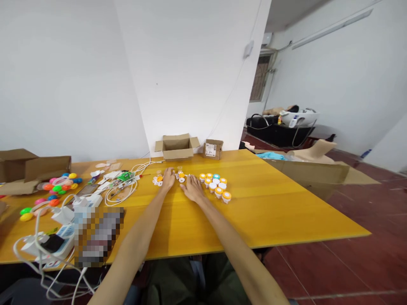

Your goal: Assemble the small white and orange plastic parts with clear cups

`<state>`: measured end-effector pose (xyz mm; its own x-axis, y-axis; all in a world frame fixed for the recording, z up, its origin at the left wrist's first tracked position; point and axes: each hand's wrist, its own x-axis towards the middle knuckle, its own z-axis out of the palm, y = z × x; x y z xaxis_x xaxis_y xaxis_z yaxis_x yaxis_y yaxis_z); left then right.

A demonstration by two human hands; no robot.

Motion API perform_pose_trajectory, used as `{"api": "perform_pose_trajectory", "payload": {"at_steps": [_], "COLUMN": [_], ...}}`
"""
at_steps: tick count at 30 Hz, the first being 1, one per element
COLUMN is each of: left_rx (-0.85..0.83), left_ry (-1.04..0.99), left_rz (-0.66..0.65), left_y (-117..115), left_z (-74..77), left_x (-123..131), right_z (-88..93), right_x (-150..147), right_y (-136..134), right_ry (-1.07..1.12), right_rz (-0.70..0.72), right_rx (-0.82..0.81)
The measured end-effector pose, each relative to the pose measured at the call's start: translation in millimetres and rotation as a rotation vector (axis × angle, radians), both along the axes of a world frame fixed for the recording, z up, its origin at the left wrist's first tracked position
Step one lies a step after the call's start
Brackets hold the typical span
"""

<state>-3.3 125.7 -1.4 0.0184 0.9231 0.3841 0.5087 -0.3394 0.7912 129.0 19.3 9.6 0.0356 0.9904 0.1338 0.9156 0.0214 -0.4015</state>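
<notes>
Reaching across the wooden surface (280, 212), I find both hands at the centre of the frame. My left grip (168, 178) is bent over the wood between two clusters of small parts; its fingertips are unclear, so I cannot tell whether it holds anything. My right grip (192, 188) lies palm down, fingers forward, just left of the lidded cups (226, 196); whether a part sits under it, I cannot tell. The white and orange discs (158, 181) lie left of my left grip, with more between my two grips.

Risks, in my judgement: a sideways sweep of my right grip could topple the nearest cups, since they stand close together. The discs are small and loose, and a brushing wrist could scatter them. The white cable (122, 202), centre left, could snag my left forearm if drawn back wide.

Containers: the lidded cups are clear below, with orange, white and one teal lid; contents too small to tell. The open box (179, 154), upper centre, has its flaps spread, its floor hidden. The smaller box (210, 149) beside it bears a label; its contents are not visible. The large carton (286, 173) at right holds blue material (271, 156) and a beige bust (313, 151).
</notes>
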Motion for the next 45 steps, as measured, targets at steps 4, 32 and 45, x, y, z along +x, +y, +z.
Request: {"api": "perform_pose_trajectory", "payload": {"at_steps": [4, 32, 45], "left_rx": [0.005, 0.027, 0.029], "left_ry": [0.033, 0.347, 0.336], "left_rz": [0.006, -0.151, -0.141], "left_y": [3, -12, -11], "left_z": [-1.2, 1.4, -2.3], "left_x": [-1, 1, 0], "right_z": [0.6, -13.1, 2.9], "right_x": [4, 0, -11], "right_y": [5, 1, -1], "right_ry": [0.015, -0.109, -0.129], "right_rz": [0.051, 0.058, 0.03], "right_rx": [-0.001, 0.072, -0.007]}}
